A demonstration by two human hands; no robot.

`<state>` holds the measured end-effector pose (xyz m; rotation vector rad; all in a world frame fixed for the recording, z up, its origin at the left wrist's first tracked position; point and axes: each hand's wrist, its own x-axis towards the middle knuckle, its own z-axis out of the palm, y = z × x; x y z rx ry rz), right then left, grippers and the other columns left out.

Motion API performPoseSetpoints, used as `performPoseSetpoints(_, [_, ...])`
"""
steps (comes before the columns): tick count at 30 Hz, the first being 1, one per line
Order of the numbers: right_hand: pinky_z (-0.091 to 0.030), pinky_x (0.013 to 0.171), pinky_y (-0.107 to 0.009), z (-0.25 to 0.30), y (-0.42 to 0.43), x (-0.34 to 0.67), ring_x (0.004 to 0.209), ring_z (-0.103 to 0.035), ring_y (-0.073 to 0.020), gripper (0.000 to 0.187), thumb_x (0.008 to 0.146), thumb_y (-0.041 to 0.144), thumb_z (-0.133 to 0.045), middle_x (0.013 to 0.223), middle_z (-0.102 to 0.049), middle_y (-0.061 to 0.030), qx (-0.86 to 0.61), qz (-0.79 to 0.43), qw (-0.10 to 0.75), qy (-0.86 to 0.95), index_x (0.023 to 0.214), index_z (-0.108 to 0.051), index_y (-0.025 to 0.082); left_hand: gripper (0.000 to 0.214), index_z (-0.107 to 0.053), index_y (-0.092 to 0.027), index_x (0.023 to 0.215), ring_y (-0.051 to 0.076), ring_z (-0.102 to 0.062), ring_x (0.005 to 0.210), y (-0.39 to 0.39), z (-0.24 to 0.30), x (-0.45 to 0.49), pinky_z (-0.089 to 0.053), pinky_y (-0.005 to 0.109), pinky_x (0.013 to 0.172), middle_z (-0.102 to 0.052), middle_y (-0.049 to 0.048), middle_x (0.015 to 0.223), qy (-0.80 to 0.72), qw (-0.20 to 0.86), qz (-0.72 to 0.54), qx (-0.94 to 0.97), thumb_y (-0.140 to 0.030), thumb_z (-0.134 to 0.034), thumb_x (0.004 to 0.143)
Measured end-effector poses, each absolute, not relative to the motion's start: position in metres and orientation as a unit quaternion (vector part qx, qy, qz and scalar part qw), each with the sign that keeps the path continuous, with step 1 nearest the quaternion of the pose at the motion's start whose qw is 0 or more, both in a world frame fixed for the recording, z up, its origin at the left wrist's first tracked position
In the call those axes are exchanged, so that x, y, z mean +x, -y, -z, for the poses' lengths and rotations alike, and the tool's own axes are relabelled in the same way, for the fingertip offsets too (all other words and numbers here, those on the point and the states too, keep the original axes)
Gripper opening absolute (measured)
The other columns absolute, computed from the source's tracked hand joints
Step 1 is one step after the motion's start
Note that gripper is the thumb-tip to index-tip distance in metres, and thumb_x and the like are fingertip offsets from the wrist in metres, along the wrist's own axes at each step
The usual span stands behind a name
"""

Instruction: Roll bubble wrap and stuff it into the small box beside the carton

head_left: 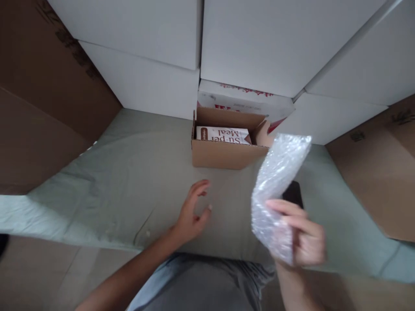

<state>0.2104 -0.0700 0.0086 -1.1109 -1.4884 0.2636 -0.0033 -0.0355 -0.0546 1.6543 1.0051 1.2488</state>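
Bubble wrap (275, 172) is pinched in my right hand (304, 235) to the near right of the cardboard box (223, 156), seemingly by 1 end to leave the rest free, while I hold my left hand (192, 218), fingers spread, before that box.

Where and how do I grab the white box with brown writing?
Probably pinch the right end of the white box with brown writing, from above: walls of the open brown cardboard box surround it, and a gap shows at that end.

Packing area, bubble wrap (272, 185), open cardboard box (227, 155), brown cartons (39, 142), cloth-covered surface (129, 164)
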Motion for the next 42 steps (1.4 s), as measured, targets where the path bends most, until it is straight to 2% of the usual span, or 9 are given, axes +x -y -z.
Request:
performPoseSetpoints(4, [-0.051,0.073,-0.036,0.027,0.087,0.174,0.089,-0.063,-0.0192,0.01,0.088,0.019,-0.048,0.094,-0.067,-0.0061,-0.473,-0.277,0.602,0.58,0.094,-0.054,0.023,0.06,-0.029,-0.025,0.138,0.027,-0.036,0.131,0.056,0.066,0.007,-0.035,0.049,0.106,-0.037,0.0136,0.14,-0.36,0.451,-0.379,0.723,-0.024,-0.055,0.083])
performPoseSetpoints(9, [-0.049,0.078,-0.03,0.033,0.093,0.166,0.092,-0.062,-0.0164,0.014,0.083,0.014,-0.056,0.097,-0.065,-0.0038,-0.508,-0.365,0.571,0.532,0.092,-0.054,0.024,0.128,0.015,-0.027,0.144,0.045,-0.004,0.139,0.078,0.085,0.013,-0.022,0.064,0.11,0.008,0.0156,0.154,-0.35,0.443,-0.305,0.767,-0.05,-0.078,0.06])
performPoseSetpoints(12, [-0.051,0.077,-0.03,0.022,0.085,0.164,0.09,-0.065,-0.0163,0.009,0.084,0.016,-0.056,0.096,-0.066,-0.0025,-0.505,-0.431,0.586,0.465,0.089,-0.055,0.024,0.139,0.025,-0.028,0.141,0.048,-0.008,0.138,0.087,0.083,0.016,-0.023,0.067,0.108,0.008,0.0155,0.154,-0.359,0.478,-0.288,0.748,-0.056,-0.08,0.053])
performPoseSetpoints(16, [-0.051,0.082,-0.03,0.011,0.073,0.154,0.096,-0.065,-0.0169,0.001,0.085,0.024,-0.056,0.101,-0.067,-0.0024,-0.466,-0.555,0.574,0.381,0.084,-0.056,0.023,0.126,0.018,-0.024,0.143,0.043,-0.02,0.137,0.094,0.066,0.026,-0.026,0.06,0.109,-0.01,0.0171,0.153,-0.297,0.558,-0.366,0.683,-0.052,-0.076,0.063])
performPoseSetpoints(19, [-0.048,0.089,-0.032,0.01,0.068,0.15,0.108,-0.06,-0.019,0.01,0.084,0.032,-0.058,0.114,-0.064,-0.0051,-0.433,-0.594,0.555,0.39,0.083,-0.056,0.022,0.092,-0.006,-0.022,0.145,0.034,-0.035,0.133,0.091,0.056,0.027,-0.033,0.048,0.107,-0.029,0.0162,0.147,-0.33,0.608,-0.429,0.581,-0.044,-0.065,0.077])
performPoseSetpoints(24, [-0.052,0.073,-0.027,0.014,0.061,0.165,0.089,-0.066,-0.0164,0.007,0.086,0.028,-0.055,0.1,-0.069,-0.0055,-0.518,-0.477,0.524,0.479,0.09,-0.054,0.023,0.051,-0.048,-0.016,0.12,0.022,-0.062,0.091,0.066,0.052,0.004,-0.048,0.032,0.077,-0.065,0.0107,0.103,-0.41,0.715,-0.384,0.416,-0.045,-0.06,0.08])
performPoseSetpoints(28, [-0.05,0.067,-0.026,0.015,0.049,0.175,0.075,-0.067,-0.0161,0.01,0.084,0.025,-0.054,0.084,-0.07,-0.0043,-0.599,-0.246,0.431,0.628,0.093,-0.056,0.022,0.05,-0.053,-0.014,0.114,0.021,-0.061,0.087,0.048,0.045,-0.015,-0.046,0.033,0.079,-0.066,0.009,0.096,-0.429,0.734,-0.313,0.424,-0.051,-0.056,0.08])
performPoseSetpoints(34, [-0.043,0.055,-0.025,0.02,0.018,0.168,0.062,-0.066,-0.0176,0.013,0.085,0.022,-0.047,0.069,-0.069,-0.0049,-0.669,-0.138,0.266,0.68,0.085,-0.06,0.02,0.09,-0.025,-0.02,0.142,0.028,-0.042,0.126,0.049,0.038,-0.004,-0.035,0.041,0.103,-0.041,0.014,0.141,-0.392,0.657,-0.262,0.588,-0.037,-0.073,0.068])
performPoseSetpoints(42, [-0.044,0.061,-0.029,0.048,0.005,0.214,0.066,-0.064,-0.019,0.014,0.08,0.023,-0.046,0.071,-0.068,-0.0058,-0.701,-0.197,0.298,0.617,0.087,-0.058,0.019,0.028,-0.062,-0.014,0.1,0.019,-0.062,0.076,0.013,0.057,-0.049,-0.048,0.03,0.07,-0.067,0.0056,0.084,-0.504,0.526,-0.148,0.668,-0.022,-0.042,0.082])
